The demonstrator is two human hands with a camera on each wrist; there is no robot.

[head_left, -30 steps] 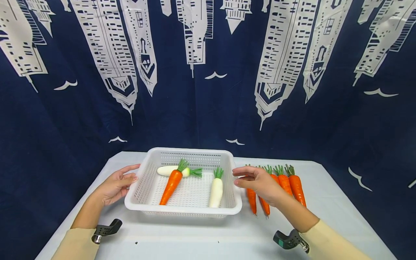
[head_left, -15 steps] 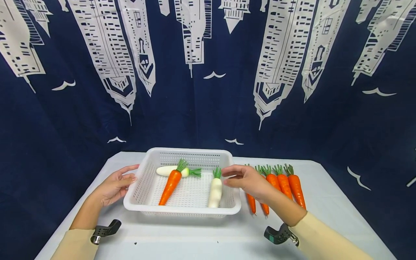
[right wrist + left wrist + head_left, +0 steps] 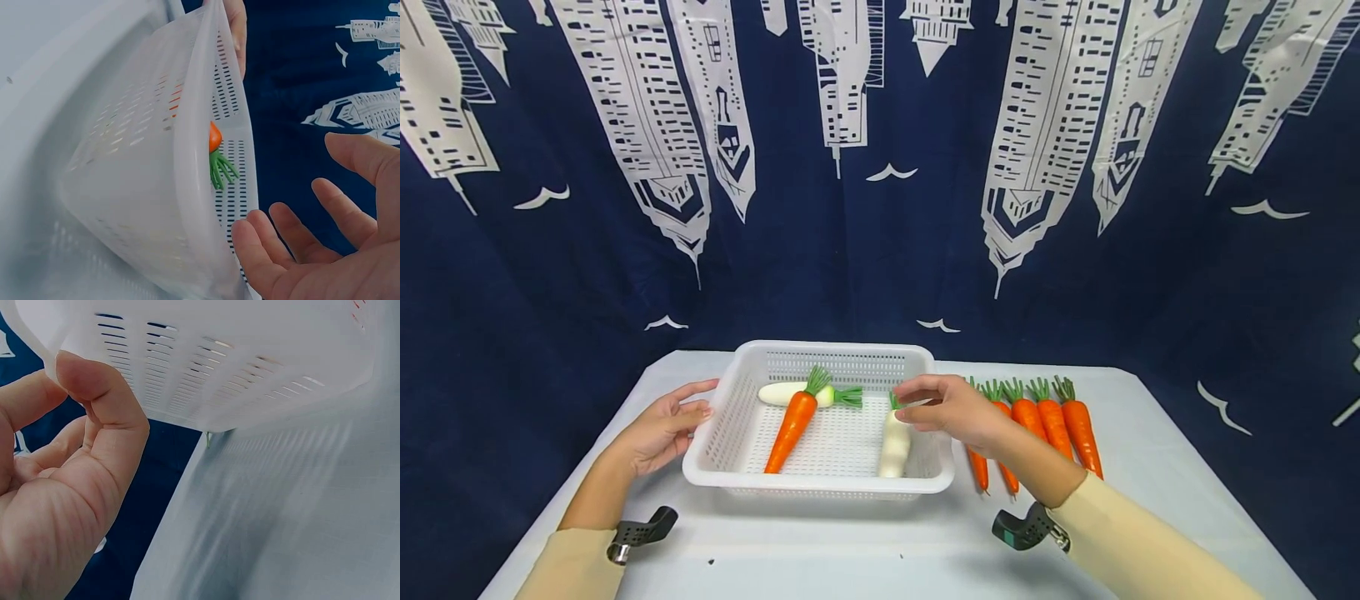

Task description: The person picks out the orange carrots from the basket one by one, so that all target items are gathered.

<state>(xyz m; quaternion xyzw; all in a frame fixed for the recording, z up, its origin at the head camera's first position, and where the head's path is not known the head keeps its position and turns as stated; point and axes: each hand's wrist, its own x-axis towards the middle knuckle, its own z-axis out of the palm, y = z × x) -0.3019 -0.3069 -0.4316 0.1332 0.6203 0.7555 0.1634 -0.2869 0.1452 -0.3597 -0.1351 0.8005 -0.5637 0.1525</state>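
Note:
A white perforated plastic basket (image 3: 820, 482) stands on the table with a carrot (image 3: 792, 432) lying partly over a white radish (image 3: 778, 392). A second white radish (image 3: 895, 450) lies at the basket's right side, its green top partly hidden by my fingers. My left hand (image 3: 658, 433) pinches the basket's left rim; the left wrist view shows the thumb against that rim (image 3: 53, 362). Over the basket's right side hovers my right hand (image 3: 951, 408), fingers relaxed and holding nothing. In the right wrist view its fingers (image 3: 250, 250) are spread apart near the basket's rim.
Several carrots (image 3: 1081, 429) lie side by side on the white table (image 3: 805, 550), right of the basket and partly behind my right forearm. Behind the table hangs a dark blue curtain (image 3: 850, 275) with white building prints.
My right hand has moved left from the basket's right edge to above the right-hand radish. My left hand stays at the left rim.

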